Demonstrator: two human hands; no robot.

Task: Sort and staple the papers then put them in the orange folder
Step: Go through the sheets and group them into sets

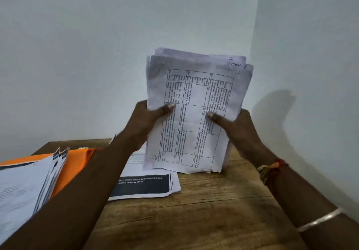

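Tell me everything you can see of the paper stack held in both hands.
The thick stack of white printed paper sheets stands nearly upright, its ragged lower edge at the brown wooden table. The front sheet carries a ruled grid of small print turned sideways and a circled pen mark near its lower left corner; a sheet behind shows handwritten "SECTION" at upper right. Edges are uneven. The left hand and right hand grip its sides, thumbs on the front.
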